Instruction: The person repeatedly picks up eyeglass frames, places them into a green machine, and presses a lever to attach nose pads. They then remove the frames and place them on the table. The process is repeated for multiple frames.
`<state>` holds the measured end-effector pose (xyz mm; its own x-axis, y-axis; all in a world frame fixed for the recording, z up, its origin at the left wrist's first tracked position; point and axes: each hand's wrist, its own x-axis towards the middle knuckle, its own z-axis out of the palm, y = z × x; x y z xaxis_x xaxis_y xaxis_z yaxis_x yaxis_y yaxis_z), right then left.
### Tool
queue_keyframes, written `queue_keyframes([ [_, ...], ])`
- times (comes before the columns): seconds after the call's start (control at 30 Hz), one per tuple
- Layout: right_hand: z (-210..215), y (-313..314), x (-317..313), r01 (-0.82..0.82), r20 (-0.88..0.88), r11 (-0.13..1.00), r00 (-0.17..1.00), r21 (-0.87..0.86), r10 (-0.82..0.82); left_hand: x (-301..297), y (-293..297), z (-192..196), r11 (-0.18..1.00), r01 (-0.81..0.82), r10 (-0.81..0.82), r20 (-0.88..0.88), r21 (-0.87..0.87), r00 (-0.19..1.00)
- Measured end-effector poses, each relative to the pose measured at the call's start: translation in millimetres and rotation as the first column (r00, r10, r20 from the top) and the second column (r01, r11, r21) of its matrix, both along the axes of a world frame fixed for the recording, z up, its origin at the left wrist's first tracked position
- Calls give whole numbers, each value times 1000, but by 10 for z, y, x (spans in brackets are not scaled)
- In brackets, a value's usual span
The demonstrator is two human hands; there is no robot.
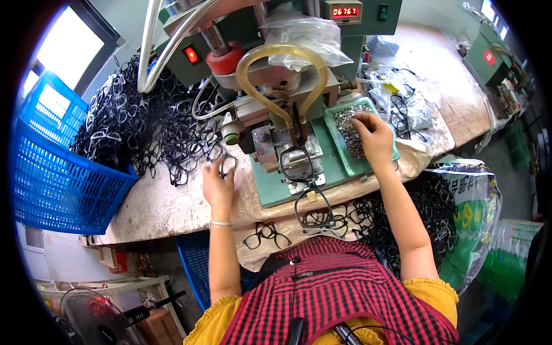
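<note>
My left hand [217, 187] is at the left of the press, its fingers closed on the rim of a black eyeglass frame [234, 166] at the edge of a heap. Over a green tray [350, 165] of small metal pieces [352, 133], my right hand [374, 138] has its fingertips pinched together. Whatever is in that pinch is too small to make out. Another black eyeglass frame [311, 188] stands on end at the middle of the green press [270, 187], below its curved yellowish tube [307, 50], touched by neither hand.
A large heap of eyeglass frames [123, 109] lies at the left beside a blue basket [69, 178]. More frames [267, 236] lie along the near table edge, with a dark pile [425, 213] by a printed sack [474, 213]. A fan [92, 316] stands lower left.
</note>
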<state>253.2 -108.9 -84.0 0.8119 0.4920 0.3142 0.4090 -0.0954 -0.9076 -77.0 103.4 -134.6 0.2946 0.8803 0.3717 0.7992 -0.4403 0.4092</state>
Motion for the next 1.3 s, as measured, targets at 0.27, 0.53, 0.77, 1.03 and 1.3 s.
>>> queue_keyframes([
  [0.27,-119,-871,-62,178,-17,984,984,-16,-179,-126,-68,-43,989,139,-147,192,54,970],
  [0.53,427,-108,-432,-150,-92,976,982,158,166,-38,652,-17,996,-89,90,-27,30,996],
  [0.77,418,113,-649,-202,155,952,973,230,169,-46,114,-54,984,10,-4,30,-179,1000],
  [1.03,699,206,-944,-353,-64,863,914,361,401,495,-836,1694,622,585,-719,677,521,161],
  [1.3,845,104,-1046,-387,-171,864,874,321,455,696,-788,1738,594,598,-780,569,539,262],
])
